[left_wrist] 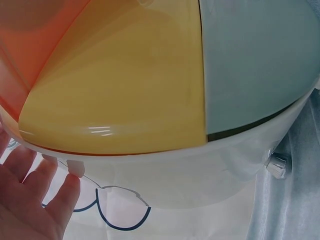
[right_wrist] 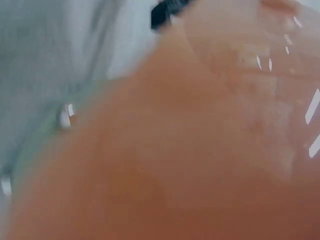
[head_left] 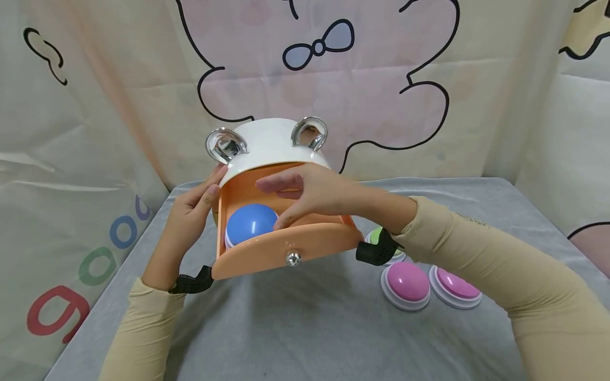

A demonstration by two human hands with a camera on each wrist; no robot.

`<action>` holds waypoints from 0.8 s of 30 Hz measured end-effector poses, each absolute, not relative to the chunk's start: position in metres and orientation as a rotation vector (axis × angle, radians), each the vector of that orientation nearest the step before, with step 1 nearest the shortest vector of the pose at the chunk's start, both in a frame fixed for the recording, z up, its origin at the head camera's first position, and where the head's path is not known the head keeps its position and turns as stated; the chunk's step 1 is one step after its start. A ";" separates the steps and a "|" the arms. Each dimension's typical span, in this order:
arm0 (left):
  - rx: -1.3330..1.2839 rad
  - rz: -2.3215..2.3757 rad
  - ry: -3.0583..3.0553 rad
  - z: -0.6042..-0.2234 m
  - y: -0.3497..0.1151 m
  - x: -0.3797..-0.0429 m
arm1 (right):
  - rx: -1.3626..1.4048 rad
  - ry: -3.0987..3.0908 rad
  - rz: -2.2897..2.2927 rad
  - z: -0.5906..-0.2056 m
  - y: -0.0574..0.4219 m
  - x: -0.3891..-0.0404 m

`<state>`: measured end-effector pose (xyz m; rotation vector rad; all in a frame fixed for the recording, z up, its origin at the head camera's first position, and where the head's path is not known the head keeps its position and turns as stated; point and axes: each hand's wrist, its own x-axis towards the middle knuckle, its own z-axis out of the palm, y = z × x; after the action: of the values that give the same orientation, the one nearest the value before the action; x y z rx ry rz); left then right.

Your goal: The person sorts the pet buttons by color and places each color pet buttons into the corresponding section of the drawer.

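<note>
A white rounded storage box [head_left: 274, 140] with two chrome ring ears stands tilted, its orange drawer [head_left: 267, 256] pulled out. A chrome knob [head_left: 293, 259] sits on the drawer front. Inside the drawer, at its left, lies a blue domed push button [head_left: 251, 219] with a white base. My left hand [head_left: 190, 219] holds the box by its left side, with fingertips at the white rim in the left wrist view. My right hand [head_left: 321, 193] is over the drawer, fingers extended, thumb right at the blue button's edge. Yellow drawer [left_wrist: 115, 90] and green drawer [left_wrist: 255, 65] surfaces show in the left wrist view.
Two pink push buttons, one nearer the middle [head_left: 407, 283] and one farther right [head_left: 457, 288], lie on the grey cloth [head_left: 333, 328]. A green push button [head_left: 376, 236] is partly hidden behind my right wrist. A printed curtain [head_left: 381, 63] hangs behind.
</note>
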<state>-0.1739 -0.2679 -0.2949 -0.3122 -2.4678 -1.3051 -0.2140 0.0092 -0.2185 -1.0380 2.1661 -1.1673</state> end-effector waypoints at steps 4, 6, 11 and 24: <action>-0.338 -1.316 -2.448 -0.296 -0.269 -0.174 | -1.034 2.212 -1.235 -0.210 0.031 -0.217; -0.348 -1.318 -2.443 -0.296 -0.269 -0.175 | -1.009 2.246 -1.243 -0.207 0.043 -0.219; -0.338 -1.306 -2.449 -0.296 -0.268 -0.175 | -0.943 2.318 -1.281 -0.205 0.077 -0.225; -0.328 -1.281 -2.452 -0.297 -0.269 -0.175 | -0.761 2.450 -1.269 -0.231 0.145 -0.247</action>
<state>-0.1746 -0.2686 -0.2965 -0.3278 -2.4518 -1.2811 -0.2469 0.1447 -0.2314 -0.7606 2.4503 -1.2695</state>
